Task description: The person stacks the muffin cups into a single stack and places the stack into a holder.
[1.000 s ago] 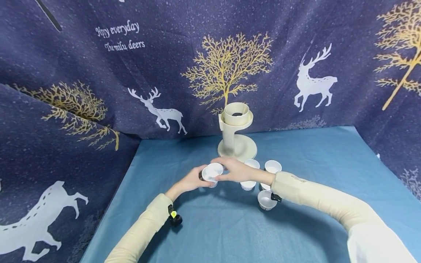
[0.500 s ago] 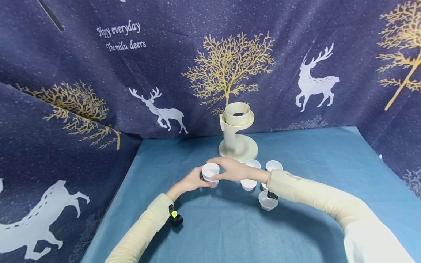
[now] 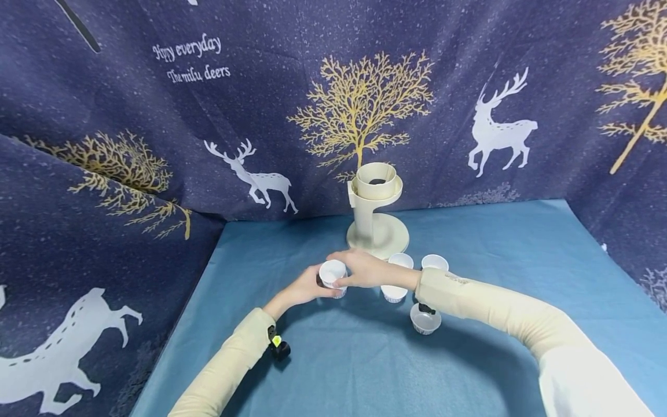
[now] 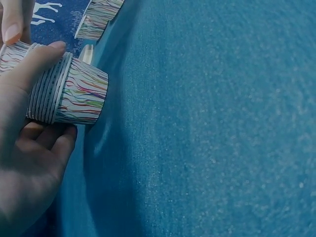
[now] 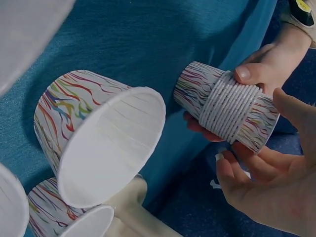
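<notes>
Standing mouth-up on the blue cloth (image 3: pixel 365 370), one paper cup (image 3: pixel 426 325) is nearest the person, partly hidden by the device (image 3: pixel 426 309) at the right wrist. Slightly farther off, over the cloth, the left hand (image 3: pixel 303 287) grips a stack of patterned cups (image 5: pixel 231 107), thumb and fingers curled round its rims, while the right hand (image 3: pixel 367 271) pinches the top cup (image 5: pixel 258 122), which juts partway out of the stack. Beyond are more cups (image 3: pixel 400 260), some partly covered by the right arm, then a cream stand (image 3: pixel 363 223) before a dark-blue backdrop (image 3: pixel 250 104) printed with deer and golden trees.
</notes>
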`<act>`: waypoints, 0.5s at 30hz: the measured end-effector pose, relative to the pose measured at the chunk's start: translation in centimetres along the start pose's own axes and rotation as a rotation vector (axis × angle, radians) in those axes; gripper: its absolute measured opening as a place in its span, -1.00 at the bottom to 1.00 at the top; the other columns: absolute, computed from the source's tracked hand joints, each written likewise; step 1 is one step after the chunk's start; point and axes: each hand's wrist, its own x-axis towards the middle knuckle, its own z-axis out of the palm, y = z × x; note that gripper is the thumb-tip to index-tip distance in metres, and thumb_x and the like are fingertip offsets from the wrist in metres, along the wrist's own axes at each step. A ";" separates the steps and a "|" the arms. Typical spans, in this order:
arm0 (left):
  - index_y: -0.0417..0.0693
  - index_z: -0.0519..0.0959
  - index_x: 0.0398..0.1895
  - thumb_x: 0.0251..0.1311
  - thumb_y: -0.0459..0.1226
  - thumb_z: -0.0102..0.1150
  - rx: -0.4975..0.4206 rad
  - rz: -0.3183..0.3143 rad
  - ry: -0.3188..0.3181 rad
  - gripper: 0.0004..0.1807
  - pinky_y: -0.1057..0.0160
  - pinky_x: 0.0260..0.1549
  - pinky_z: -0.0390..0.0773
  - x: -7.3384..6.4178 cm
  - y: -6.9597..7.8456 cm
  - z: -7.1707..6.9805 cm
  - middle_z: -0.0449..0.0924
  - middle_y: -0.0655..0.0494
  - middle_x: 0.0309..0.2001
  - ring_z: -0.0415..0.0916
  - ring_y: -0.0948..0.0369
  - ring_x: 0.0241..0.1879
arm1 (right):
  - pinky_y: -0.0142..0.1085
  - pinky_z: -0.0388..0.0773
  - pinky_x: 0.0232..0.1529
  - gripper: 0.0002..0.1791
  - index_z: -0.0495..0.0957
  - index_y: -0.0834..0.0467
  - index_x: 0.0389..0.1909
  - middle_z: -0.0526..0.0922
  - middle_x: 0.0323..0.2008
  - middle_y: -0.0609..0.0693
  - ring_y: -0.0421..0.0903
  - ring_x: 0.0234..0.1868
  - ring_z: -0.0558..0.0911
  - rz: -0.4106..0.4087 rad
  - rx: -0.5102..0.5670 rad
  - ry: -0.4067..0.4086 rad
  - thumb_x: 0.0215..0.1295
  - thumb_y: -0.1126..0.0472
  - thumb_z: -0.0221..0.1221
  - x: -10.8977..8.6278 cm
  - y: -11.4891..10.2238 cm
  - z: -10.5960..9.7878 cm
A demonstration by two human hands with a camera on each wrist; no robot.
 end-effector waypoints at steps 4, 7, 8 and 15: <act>-0.10 0.38 0.12 0.00 -0.26 0.32 -0.009 0.010 -0.004 -0.43 0.32 -0.16 0.48 0.0 -0.1 0.0 0.51 -0.03 -0.03 0.48 0.26 -0.16 | -0.22 0.46 -0.04 -0.40 0.41 0.18 0.11 0.57 0.00 0.05 -0.06 -0.02 0.54 0.015 -0.016 -0.013 0.04 0.06 0.31 0.0 -0.1 0.2; -0.10 0.36 0.14 0.01 -0.26 0.31 -0.014 0.017 -0.016 -0.42 0.32 -0.16 0.48 0.0 -0.1 0.0 0.49 -0.05 -0.01 0.47 0.25 -0.14 | -0.24 0.46 -0.05 -0.40 0.42 0.15 0.11 0.57 -0.01 0.03 -0.08 -0.02 0.53 0.034 -0.039 -0.033 0.02 0.05 0.32 0.1 0.0 0.3; -0.10 0.36 0.14 0.02 -0.27 0.30 -0.015 0.019 -0.020 -0.42 0.32 -0.16 0.48 0.0 -0.1 0.0 0.49 -0.06 -0.01 0.47 0.24 -0.14 | -0.24 0.46 -0.05 -0.39 0.42 0.15 0.11 0.57 -0.01 0.04 -0.08 -0.03 0.53 0.036 -0.045 -0.040 0.02 0.05 0.33 0.1 -0.1 0.3; -0.09 0.37 0.13 0.02 -0.28 0.30 -0.001 0.032 -0.033 -0.44 0.33 -0.20 0.50 0.1 -0.1 -0.3 0.51 -0.05 -0.05 0.48 0.25 -0.17 | -0.28 0.46 -0.18 -0.49 0.48 0.18 0.04 0.60 -0.13 0.05 -0.07 -0.13 0.54 0.035 -0.079 -0.086 0.06 0.07 0.29 0.4 -0.2 0.2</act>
